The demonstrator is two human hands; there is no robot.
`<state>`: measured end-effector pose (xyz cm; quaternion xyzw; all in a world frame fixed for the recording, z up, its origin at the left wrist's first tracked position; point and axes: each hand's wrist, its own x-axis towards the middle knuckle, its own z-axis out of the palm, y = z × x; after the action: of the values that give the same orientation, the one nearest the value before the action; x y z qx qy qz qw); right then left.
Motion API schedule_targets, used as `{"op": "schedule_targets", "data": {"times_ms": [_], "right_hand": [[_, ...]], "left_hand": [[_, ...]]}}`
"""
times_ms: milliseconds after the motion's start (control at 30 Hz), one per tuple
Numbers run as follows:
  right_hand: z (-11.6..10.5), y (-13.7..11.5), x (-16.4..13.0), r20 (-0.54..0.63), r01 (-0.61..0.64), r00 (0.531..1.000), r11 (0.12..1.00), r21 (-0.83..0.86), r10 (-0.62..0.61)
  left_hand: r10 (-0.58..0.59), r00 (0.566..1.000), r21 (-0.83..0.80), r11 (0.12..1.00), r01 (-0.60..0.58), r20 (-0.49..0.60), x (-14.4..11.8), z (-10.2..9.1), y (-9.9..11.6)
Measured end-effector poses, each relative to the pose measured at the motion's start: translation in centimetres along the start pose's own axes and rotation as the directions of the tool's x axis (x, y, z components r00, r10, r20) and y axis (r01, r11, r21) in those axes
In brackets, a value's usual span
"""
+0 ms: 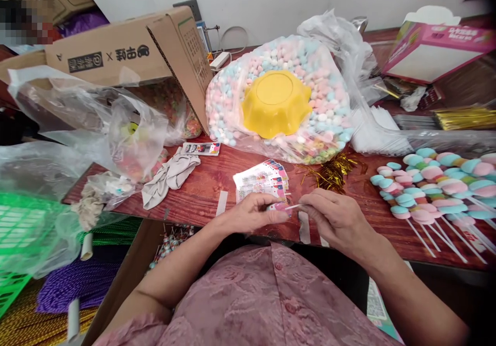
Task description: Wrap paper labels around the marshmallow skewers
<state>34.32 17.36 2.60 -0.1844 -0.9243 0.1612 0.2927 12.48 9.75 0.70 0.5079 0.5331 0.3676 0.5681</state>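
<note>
My left hand (253, 213) pinches a small pink candy ball (278, 207) at the table's front edge. My right hand (336, 218) holds a thin white stick (292, 207) whose tip touches that ball. Just beyond the hands lies a fanned stack of small printed cards (263, 179). Behind them sits a big clear bag of pink, blue and white candy balls (329, 108) with an upturned yellow bowl (276, 102) resting on it. At the right lies a pile of finished candy skewers (434, 181) with white sticks pointing toward me.
Gold tinsel ties (331, 173) lie near the bag. A cardboard box (127, 51) and crumpled plastic bags (96, 124) fill the left, with a grey cloth (170, 176). A pink carton (434, 51) stands far right. Green crate (15, 232) and purple cord (77, 284) sit below left.
</note>
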Motion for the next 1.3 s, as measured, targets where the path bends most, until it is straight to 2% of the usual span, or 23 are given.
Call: {"op": "schedule_targets", "data": {"times_ms": [67, 100, 167, 267, 400, 433, 533, 600, 667, 733, 800, 867, 967, 1033, 1167, 1233, 1300], "right_hand": [[-0.5, 0.7, 0.0, 0.046, 0.021, 0.999, 0.999, 0.046, -0.023], [-0.6, 1.0, 0.0, 0.065, 0.026, 0.997, 0.997, 0.071, -0.031], [-0.5, 1.2, 0.3, 0.073, 0.021, 0.997, 0.992, 0.123, -0.030], [0.6, 0.7, 1.1, 0.019, 0.000, 1.000, 0.982, 0.191, -0.004], [2.5, -0.2, 2.2, -0.022, 0.060, 0.998, 0.972, 0.228, -0.056], [2.7, -0.2, 2.4, -0.016, 0.038, 0.999, 0.973, 0.228, -0.036], [2.9, 0.3, 2.1, -0.075, -0.143, 0.982, 0.938, 0.317, 0.175], [3.2, 0.4, 1.4, -0.168, -0.234, 0.926, 0.862, 0.450, 0.339], [4.2, -0.1, 0.6, -0.207, -0.271, 0.876, 0.798, 0.537, 0.437], [5.5, -0.9, 0.0, -0.191, -0.315, 0.856, 0.778, 0.543, 0.480], [6.8, -1.6, -0.4, -0.227, -0.324, 0.816, 0.746, 0.581, 0.531], [7.4, -1.8, -0.4, -0.283, -0.310, 0.774, 0.729, 0.611, 0.566], [7.4, -1.5, -0.2, -0.362, -0.257, 0.773, 0.778, 0.573, 0.521], [7.4, -1.3, 0.0, -0.435, -0.211, 0.755, 0.810, 0.548, 0.491], [8.4, -1.7, 0.2, -0.566, -0.186, 0.647, 0.825, 0.533, 0.511], [9.0, -1.9, 0.2, -0.597, -0.176, 0.635, 0.844, 0.506, 0.491], [9.2, -1.8, 0.3, -0.599, -0.171, 0.656, 0.863, 0.475, 0.459]], "left_hand": [[-0.077, 0.994, -0.210, 0.973, 0.091, 0.077, 0.2, -0.1, -0.1], [-0.106, 0.991, -0.288, 0.949, 0.124, 0.078, 0.4, 0.0, -0.2], [-0.149, 0.989, -0.410, 0.902, 0.138, 0.005, 0.8, 0.4, -0.3], [-0.127, 0.987, -0.447, 0.892, 0.069, -0.101, 1.4, 1.6, -0.1], [0.016, 0.972, -0.422, 0.899, -0.116, -0.233, 1.8, 2.8, 0.0], [0.024, 0.964, -0.434, 0.890, -0.141, -0.265, 1.8, 2.9, 0.1], [-0.051, 0.936, -0.481, 0.867, -0.132, -0.349, 1.7, 2.8, 0.3], [-0.072, 0.903, -0.481, 0.863, -0.157, -0.424, 1.7, 2.7, 0.5], [-0.013, 0.868, -0.420, 0.879, -0.227, -0.497, 1.9, 2.9, 0.6], [0.090, 0.845, -0.303, 0.909, -0.286, -0.527, 2.1, 3.5, 0.4], [0.146, 0.845, -0.229, 0.926, -0.299, -0.515, 2.2, 4.1, 0.0], [0.115, 0.878, -0.260, 0.930, -0.260, -0.465, 2.0, 4.5, -0.4], [0.047, 0.943, -0.348, 0.923, -0.168, -0.329, 1.5, 4.7, -0.7], [0.059, 0.958, -0.332, 0.931, -0.154, -0.279, 1.1, 4.7, -0.5], [0.113, 0.963, -0.324, 0.927, -0.191, -0.245, 0.8, 4.8, -0.3], [0.101, 0.980, -0.375, 0.913, -0.160, -0.172, 1.0, 4.5, -0.4], [0.077, 0.993, -0.374, 0.921, -0.106, -0.092, 1.3, 4.0, -0.6]]}}
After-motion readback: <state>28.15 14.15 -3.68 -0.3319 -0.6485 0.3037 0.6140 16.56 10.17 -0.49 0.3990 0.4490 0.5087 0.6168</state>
